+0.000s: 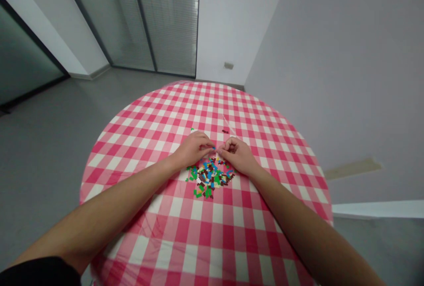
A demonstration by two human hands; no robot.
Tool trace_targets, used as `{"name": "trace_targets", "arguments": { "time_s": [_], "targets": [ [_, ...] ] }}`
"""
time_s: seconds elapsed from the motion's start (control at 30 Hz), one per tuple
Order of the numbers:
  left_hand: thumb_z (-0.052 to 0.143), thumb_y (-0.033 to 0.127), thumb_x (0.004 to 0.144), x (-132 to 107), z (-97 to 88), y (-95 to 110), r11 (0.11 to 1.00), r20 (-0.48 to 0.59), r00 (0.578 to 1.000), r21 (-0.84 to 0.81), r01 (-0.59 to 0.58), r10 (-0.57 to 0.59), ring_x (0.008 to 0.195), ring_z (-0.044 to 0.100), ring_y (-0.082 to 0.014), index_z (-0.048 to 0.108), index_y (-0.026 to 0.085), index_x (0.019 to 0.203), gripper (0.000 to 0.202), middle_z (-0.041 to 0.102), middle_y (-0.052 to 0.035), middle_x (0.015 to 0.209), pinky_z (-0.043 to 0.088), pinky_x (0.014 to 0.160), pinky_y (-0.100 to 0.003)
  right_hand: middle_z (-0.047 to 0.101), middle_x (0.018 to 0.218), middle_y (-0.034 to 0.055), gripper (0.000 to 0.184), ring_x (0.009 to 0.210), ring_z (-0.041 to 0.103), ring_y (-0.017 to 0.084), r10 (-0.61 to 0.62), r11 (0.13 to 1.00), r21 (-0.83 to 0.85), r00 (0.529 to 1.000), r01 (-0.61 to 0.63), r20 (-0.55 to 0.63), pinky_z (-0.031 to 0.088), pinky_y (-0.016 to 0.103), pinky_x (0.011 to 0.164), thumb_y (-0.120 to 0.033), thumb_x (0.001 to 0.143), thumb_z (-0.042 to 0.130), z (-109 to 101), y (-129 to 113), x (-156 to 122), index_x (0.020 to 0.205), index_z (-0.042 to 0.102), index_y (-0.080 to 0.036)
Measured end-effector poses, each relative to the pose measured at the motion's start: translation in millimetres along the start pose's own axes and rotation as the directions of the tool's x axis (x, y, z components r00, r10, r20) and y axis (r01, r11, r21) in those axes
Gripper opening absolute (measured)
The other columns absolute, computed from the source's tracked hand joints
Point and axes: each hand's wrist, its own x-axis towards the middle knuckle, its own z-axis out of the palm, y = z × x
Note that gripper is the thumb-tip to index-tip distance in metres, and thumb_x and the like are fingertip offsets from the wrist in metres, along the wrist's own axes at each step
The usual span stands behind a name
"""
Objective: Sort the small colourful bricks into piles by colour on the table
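My left hand (195, 149) is closed in a pinch, with a tiny blue building brick (214, 148) showing at its fingertips. Right beside it, the thumb and fingers of my right hand (237, 156) are pressed together, their tips almost meeting the left ones. Whatever the right fingers hold is too small to make out. Just below both hands lies a loose pile of small building bricks (217, 179) in green, blue, dark brown, white and yellow.
A pink-and-white checked cloth (212, 228) covers the round table. Past my hands lie a dark brown piece (225, 131) and a small green piece (192, 129). Behind the table stand glass partitions (172, 21) and a pale wall (232, 21).
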Motion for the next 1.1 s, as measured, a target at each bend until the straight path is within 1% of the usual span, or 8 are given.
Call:
{"name": "trace_targets", "arguments": {
  "time_s": [0.1,0.17,0.23,0.37,0.57,0.77,0.93,1.1],
  "targets": [
    [0.070,0.027,0.086,1.8,0.0,-7.4,0.987,-0.109,0.987,0.098,0.127,-0.116,0.087,0.059,-0.0207,0.075,0.021,0.088,0.008,0.069,-0.0045,0.088,0.042,0.086,-0.039,0.062,0.071,0.0003,0.023,0.059,0.054,0.013,-0.011,0.998,-0.061,1.000,0.010,-0.018,0.044,0.027,0.056,-0.031,0.077,0.068,-1.7,0.0,-0.2,0.073,0.048,-0.022],
    [0.071,0.027,0.084,2.8,0.1,-11.5,0.969,-0.131,0.974,0.144,0.202,-0.183,0.090,0.057,-0.0223,0.076,0.022,0.088,0.009,0.069,-0.0052,0.090,0.041,0.087,-0.040,0.063,0.073,0.0009,0.020,0.060,0.055,0.013,-0.009,0.995,-0.096,1.000,0.007,-0.011,0.044,0.027,0.057,-0.031,0.078,0.066,-2.8,0.6,-0.6,0.074,0.049,-0.021],
    [0.070,0.028,0.085,3.5,0.1,-13.5,0.953,-0.117,0.969,0.188,0.237,-0.218,0.092,0.056,-0.0237,0.077,0.022,0.089,0.010,0.069,-0.0058,0.092,0.040,0.087,-0.042,0.063,0.072,0.0009,0.018,0.060,0.055,0.013,-0.002,0.991,-0.136,1.000,0.002,0.000,0.044,0.027,0.057,-0.030,0.078,0.066,-3.6,1.1,-1.1,0.074,0.051,-0.021],
    [0.065,0.030,0.087,3.6,0.0,-13.9,0.940,-0.069,0.967,0.226,0.256,-0.246,0.096,0.055,-0.0256,0.078,0.023,0.092,0.015,0.069,-0.0070,0.095,0.038,0.089,-0.044,0.062,0.070,0.0003,0.016,0.060,0.055,0.013,0.018,0.985,-0.170,1.000,-0.016,0.014,0.043,0.026,0.055,-0.030,0.078,0.066,-3.8,0.6,-2.0,0.075,0.054,-0.020],
    [0.061,0.029,0.088,3.3,1.0,-16.9,0.945,-0.027,0.963,0.190,0.268,-0.268,0.096,0.054,-0.0272,0.078,0.021,0.094,0.021,0.068,-0.0093,0.096,0.035,0.092,-0.047,0.061,0.067,-0.0005,0.016,0.058,0.053,0.012,0.027,0.988,-0.156,0.999,-0.024,0.017,0.041,0.025,0.053,-0.030,0.076,0.067,-2.4,-2.0,-2.5,0.074,0.055,-0.020],
    [0.060,0.025,0.084,3.4,2.3,-20.2,0.944,-0.035,0.966,0.206,0.258,-0.256,0.093,0.055,-0.0263,0.079,0.020,0.094,0.022,0.069,-0.0096,0.094,0.037,0.091,-0.046,0.060,0.065,-0.0008,0.015,0.057,0.053,0.012,0.022,0.987,-0.162,0.999,-0.017,0.030,0.040,0.025,0.053,-0.029,0.076,0.067,-3.5,-0.9,-2.1,0.074,0.055,-0.019],
    [0.060,0.026,0.083,3.2,2.1,-21.3,0.952,-0.035,0.972,0.198,0.234,-0.232,0.090,0.056,-0.0242,0.079,0.021,0.092,0.021,0.070,-0.0088,0.091,0.038,0.089,-0.044,0.061,0.066,-0.0004,0.016,0.058,0.054,0.012,0.016,0.987,-0.163,0.999,-0.010,0.039,0.041,0.025,0.053,-0.030,0.076,0.067,-4.0,-1.8,-2.7,0.075,0.056,-0.019],
    [0.062,0.026,0.081,4.2,0.7,-18.7,0.953,-0.033,0.971,0.184,0.239,-0.237,0.090,0.057,-0.0238,0.078,0.021,0.090,0.019,0.070,-0.0086,0.091,0.039,0.090,-0.044,0.060,0.065,-0.0006,0.016,0.056,0.052,0.011,0.031,0.986,-0.166,0.999,-0.025,0.035,0.040,0.024,0.052,-0.030,0.076,0.067,-3.6,-3.2,-3.1,0.074,0.056,-0.019]
  ]
}}
